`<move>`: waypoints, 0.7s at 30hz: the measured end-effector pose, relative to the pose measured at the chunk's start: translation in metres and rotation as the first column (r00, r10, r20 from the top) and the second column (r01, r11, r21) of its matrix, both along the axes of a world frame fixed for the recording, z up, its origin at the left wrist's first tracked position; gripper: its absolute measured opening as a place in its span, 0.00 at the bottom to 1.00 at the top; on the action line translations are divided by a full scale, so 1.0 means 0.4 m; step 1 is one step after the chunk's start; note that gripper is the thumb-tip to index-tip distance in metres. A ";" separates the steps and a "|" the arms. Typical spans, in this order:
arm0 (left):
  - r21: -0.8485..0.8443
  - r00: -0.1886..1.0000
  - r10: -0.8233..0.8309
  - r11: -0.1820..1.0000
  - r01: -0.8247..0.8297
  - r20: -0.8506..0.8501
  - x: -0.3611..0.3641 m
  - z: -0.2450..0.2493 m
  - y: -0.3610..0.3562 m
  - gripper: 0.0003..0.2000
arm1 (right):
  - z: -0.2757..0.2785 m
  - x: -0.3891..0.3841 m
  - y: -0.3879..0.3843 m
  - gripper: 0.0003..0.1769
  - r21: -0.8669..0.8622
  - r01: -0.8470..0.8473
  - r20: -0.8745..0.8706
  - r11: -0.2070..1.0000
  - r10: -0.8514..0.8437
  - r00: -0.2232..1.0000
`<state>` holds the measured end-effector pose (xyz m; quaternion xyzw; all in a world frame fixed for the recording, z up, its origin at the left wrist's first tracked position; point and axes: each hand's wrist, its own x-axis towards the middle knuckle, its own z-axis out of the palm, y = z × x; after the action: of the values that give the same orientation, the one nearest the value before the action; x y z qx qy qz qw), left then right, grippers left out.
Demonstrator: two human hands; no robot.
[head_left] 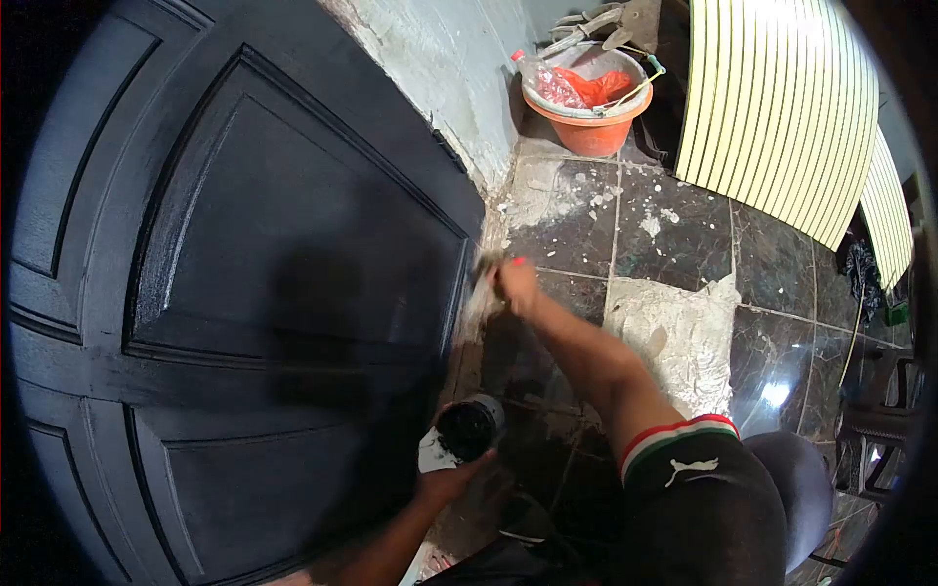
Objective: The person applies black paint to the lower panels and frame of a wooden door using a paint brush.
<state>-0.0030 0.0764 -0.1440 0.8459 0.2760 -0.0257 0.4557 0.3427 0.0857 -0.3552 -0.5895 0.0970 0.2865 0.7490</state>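
Right hand (515, 283): arm stretched far, fingers closed round a blurred brush (486, 276) at the right edge of the black door (244, 244) | left hand (451, 481): near, fingers curled under a paint can (467, 430) | floor (684, 234): dark tiles, plaster-spattered; orange tub (591, 132) far.

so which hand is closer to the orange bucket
Right. The right hand, gripping a blurred brush at the edge of the black door, is nearer the orange bucket; the left hand holds the paint can lower down, farther away.
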 end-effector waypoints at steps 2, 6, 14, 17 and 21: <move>0.093 0.999 -0.054 0.994 0.053 0.001 0.003 0.000 0.009 0.39 | -0.034 0.132 0.031 0.15 0.252 0.223 -0.032 0.942 -0.222 0.974; 0.106 0.998 -0.034 0.994 0.027 0.062 0.001 0.010 -0.005 0.40 | 0.022 0.148 0.016 0.13 0.402 0.384 -0.173 0.831 -0.343 0.923; 0.029 0.994 0.024 0.999 -0.027 0.102 0.013 0.009 -0.009 0.40 | -0.141 -0.461 -0.122 0.09 -0.127 -0.373 0.486 0.919 0.386 0.784; 0.004 0.990 0.046 0.999 -0.047 0.131 0.006 0.011 -0.010 0.40 | -0.092 -0.550 -0.176 0.06 -0.342 -0.575 0.615 0.744 0.639 0.462; 0.007 0.992 0.018 1.000 -0.019 0.128 0.007 0.035 -0.012 0.40 | -0.063 -0.392 -0.086 0.10 0.009 -0.402 0.259 0.916 0.386 0.885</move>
<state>-0.0001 0.0717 -0.1300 0.8452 0.2541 0.0338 0.4690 0.1861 0.0511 -0.3804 -0.6048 -0.1297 0.3583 0.6993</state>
